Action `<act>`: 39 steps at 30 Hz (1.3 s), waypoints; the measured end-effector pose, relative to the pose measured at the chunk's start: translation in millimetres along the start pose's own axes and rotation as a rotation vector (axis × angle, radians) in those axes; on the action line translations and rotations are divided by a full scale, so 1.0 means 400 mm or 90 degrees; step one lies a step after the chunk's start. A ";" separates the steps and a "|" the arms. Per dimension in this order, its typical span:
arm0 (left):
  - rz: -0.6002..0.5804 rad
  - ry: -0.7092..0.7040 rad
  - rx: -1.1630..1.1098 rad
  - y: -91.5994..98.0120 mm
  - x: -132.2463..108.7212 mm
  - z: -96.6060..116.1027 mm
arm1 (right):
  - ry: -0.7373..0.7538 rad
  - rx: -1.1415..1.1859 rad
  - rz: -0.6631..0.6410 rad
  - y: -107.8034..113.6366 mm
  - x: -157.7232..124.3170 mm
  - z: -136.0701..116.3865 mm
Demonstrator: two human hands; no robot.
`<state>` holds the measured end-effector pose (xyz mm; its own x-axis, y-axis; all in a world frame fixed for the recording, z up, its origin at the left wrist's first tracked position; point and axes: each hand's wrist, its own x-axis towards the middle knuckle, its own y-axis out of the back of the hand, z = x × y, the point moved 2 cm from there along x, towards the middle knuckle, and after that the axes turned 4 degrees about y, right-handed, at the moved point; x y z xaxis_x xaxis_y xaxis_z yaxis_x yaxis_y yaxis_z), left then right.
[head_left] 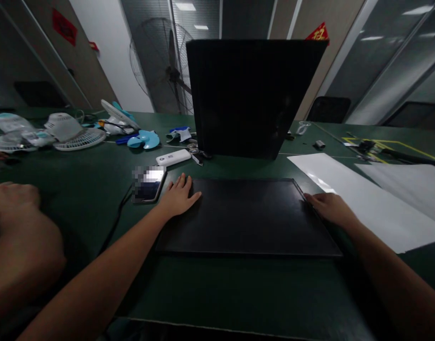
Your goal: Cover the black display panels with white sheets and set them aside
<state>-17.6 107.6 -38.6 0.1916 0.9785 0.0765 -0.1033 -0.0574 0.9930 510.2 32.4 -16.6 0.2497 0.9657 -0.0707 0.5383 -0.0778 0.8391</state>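
A flat black panel (248, 215) lies on the green table (239, 293) in front of me. My left hand (178, 195) rests flat on the panel's far left corner, fingers stretched out. My right hand (327, 207) lies on the panel's right edge, fingers curled over the rim. A second black panel (251, 97) stands upright just behind the flat one. A phone (148, 184) with a cable lies beside my left hand.
White sheets (374, 199) lie at the right. A white power bank (173, 157), blue fan blades (144, 139) and white fan parts (66, 130) sit at the back left. Another person's arm (22, 237) rests at the left edge. A standing fan (164, 66) is behind the table.
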 end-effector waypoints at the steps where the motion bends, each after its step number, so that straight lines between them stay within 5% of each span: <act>1: -0.001 0.001 0.002 -0.008 0.005 0.001 | -0.007 -0.053 0.065 0.015 0.005 0.023; 4: -0.004 0.006 0.004 -0.021 0.026 0.003 | -0.029 -0.145 0.272 0.052 0.017 0.083; 6: -0.007 0.005 0.003 -0.025 0.042 0.003 | 0.019 -0.186 0.320 0.056 0.034 0.105; 10: -0.008 0.000 -0.002 -0.029 0.064 0.000 | 0.104 -0.280 0.255 0.034 0.096 0.120; 18: 0.041 -0.006 -0.008 -0.001 0.098 0.016 | -0.079 -0.262 0.147 0.055 0.172 0.183; 30: 0.132 0.030 -0.067 -0.026 0.257 0.008 | -0.077 -0.323 0.160 0.045 0.173 0.177; 34: 0.168 0.044 -0.125 -0.034 0.281 -0.009 | -0.090 -0.368 0.111 0.045 0.168 0.166; 39: 0.126 0.082 -0.208 -0.017 0.285 -0.016 | -0.120 -0.375 0.092 0.036 0.170 0.157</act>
<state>-1.4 220.7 -37.2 0.0149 0.9730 0.2301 -0.4343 -0.2010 0.8781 585.3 81.4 -43.0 0.4534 0.8911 0.0166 -0.0309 -0.0029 0.9995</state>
